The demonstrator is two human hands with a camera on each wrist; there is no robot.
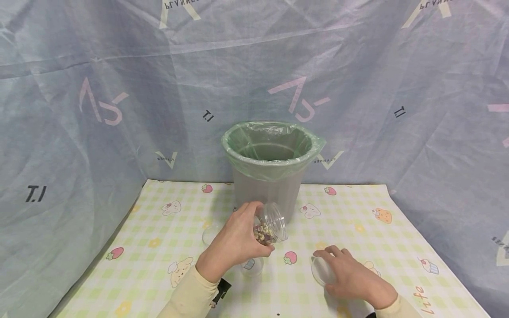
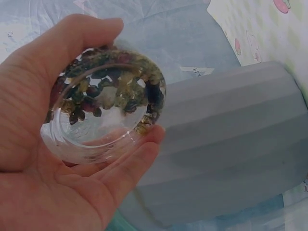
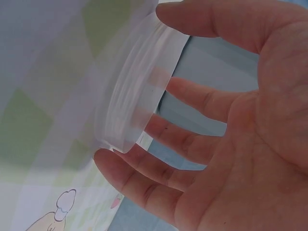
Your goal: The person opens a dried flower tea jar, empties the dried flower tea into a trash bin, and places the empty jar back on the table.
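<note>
My left hand [image 1: 234,236] grips a clear jar [image 1: 275,221] tilted on its side, its mouth facing right, in front of the bin. Inside the jar lie dried flower-like pieces [image 2: 127,91], dark red, green and yellowish. The left wrist view has the thumb above the jar and the fingers below it. On the right, my right hand [image 1: 350,271] holds a translucent round lid [image 1: 323,270] by its rim, low over the tablecloth. In the right wrist view, thumb and fingers spread around that lid's edge, and some fingertips show through it.
A grey bin [image 1: 267,192] with a green liner [image 1: 274,170] stands at the table's back. Clear round objects lie left of the jar [image 1: 210,234] and beneath the left hand [image 1: 252,267]. A patterned tablecloth [image 1: 159,238] covers the table; grey-blue fabric [image 1: 179,88] hangs around it.
</note>
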